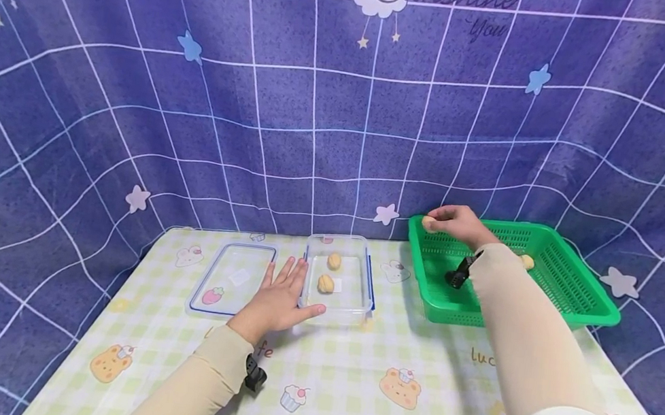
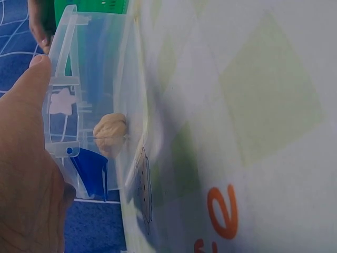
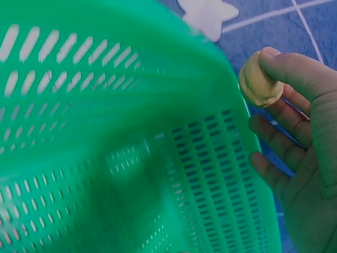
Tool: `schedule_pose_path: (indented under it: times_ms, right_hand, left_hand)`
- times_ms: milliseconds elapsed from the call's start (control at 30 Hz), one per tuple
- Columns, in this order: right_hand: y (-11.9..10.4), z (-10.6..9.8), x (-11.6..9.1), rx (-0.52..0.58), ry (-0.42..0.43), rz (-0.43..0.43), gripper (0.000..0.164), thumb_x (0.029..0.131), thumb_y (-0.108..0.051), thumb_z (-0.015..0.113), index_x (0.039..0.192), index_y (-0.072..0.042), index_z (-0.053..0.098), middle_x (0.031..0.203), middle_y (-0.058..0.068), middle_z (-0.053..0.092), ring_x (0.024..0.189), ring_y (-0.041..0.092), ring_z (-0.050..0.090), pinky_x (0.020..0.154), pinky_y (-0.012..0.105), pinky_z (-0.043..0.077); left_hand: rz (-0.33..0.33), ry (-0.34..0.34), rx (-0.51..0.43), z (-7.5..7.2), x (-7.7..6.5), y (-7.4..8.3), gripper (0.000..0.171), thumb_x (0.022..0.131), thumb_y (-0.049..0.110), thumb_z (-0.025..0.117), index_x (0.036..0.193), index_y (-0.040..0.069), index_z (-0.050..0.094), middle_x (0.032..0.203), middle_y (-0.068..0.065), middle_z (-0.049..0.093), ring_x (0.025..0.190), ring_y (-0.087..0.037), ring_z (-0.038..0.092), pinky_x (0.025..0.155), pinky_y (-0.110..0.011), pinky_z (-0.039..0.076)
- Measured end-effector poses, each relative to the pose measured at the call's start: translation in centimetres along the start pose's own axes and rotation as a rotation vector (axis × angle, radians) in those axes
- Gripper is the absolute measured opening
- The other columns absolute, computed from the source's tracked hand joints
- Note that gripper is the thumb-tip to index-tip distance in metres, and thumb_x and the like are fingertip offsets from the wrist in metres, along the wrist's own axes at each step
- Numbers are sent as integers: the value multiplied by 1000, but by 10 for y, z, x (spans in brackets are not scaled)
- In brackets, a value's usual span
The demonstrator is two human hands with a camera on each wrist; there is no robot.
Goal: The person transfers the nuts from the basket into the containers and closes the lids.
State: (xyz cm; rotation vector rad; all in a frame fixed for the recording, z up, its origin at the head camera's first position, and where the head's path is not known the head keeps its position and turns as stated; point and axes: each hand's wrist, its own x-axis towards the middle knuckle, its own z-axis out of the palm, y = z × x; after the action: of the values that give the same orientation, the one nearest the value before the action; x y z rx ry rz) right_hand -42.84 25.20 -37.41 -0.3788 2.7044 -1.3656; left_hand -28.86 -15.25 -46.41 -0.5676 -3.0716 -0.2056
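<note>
My right hand (image 1: 460,223) pinches a walnut (image 3: 260,80) between thumb and fingers, over the left back rim of a green basket (image 1: 449,315). Another walnut (image 1: 526,262) lies inside that basket, beyond the forearm. Fingers spread, my left hand (image 1: 281,303) rests along the left side of a clear plastic box (image 1: 337,316), its thumb at the front rim. Inside the box sit two walnuts, a rear walnut (image 1: 334,261) and a front walnut (image 1: 326,284). Through the box wall, the left wrist view shows a walnut (image 2: 109,127) beside a blue clip (image 2: 92,171).
A clear lid (image 1: 232,278) with a blue seal lies flat left of the box. The table wears a green-checked cloth (image 1: 350,374) with printed bears and cupcakes. Behind it hangs a blue gridded curtain (image 1: 341,133). Each wrist carries a black strap device (image 1: 255,373).
</note>
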Motion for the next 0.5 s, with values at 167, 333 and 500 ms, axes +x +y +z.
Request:
schedule_pose_path:
  times_ms: [167,333,500]
  right_hand:
    - [-7,8,6,27,-1,0,50,96,-31,72,133,1,62,129,24,62,124,37,55,110,55,40]
    - [-15,16,10,37,-5,-11,49,96,-31,73,132,0,63,128,23,63,123,36,56,110,55,41]
    - [-23,25,13,31,8,-26,48,95,-31,74,130,0,64,125,22,65,119,34,59,107,51,44]
  left_hand:
    - [-2,-11,16,2,1,-1,109,92,81,34,161,1,8,168,-14,9,155,-28,-6,120,-55,-16]
    - [8,1,16,2,0,-2,110,92,82,33,161,0,9,168,-15,10,155,-29,-4,121,-56,-13]
    - [11,-7,9,0,-1,-1,110,92,82,31,161,-1,9,168,-17,11,156,-30,-2,122,-56,-11]
